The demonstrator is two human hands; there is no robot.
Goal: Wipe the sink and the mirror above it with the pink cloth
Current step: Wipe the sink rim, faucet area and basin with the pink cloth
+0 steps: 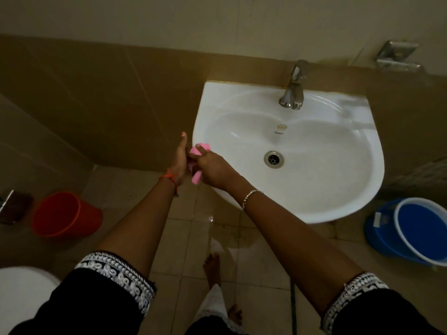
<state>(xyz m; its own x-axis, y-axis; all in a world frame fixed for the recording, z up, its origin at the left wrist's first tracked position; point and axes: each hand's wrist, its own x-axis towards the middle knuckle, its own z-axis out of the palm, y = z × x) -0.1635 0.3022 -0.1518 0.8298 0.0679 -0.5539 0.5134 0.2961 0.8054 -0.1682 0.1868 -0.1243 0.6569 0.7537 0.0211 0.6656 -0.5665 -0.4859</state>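
Brown-tiled bathroom wall with a white ceramic sink point(343, 189) and chrome tap point(292, 90) mounted on it, plus an orange plastic bucket point(65, 213) on the floor to the left and a blue plastic bucket point(416, 230) to the right. Crumpled pink cloth point(196, 176) is held up just off the sink's left rim, between both hands. Right hand point(214, 171) has fingers and thumb curled tight round it, left hand point(179, 163) sits against it with its thumb sticking straight up, fingers hidden so can't tell if it's gripping
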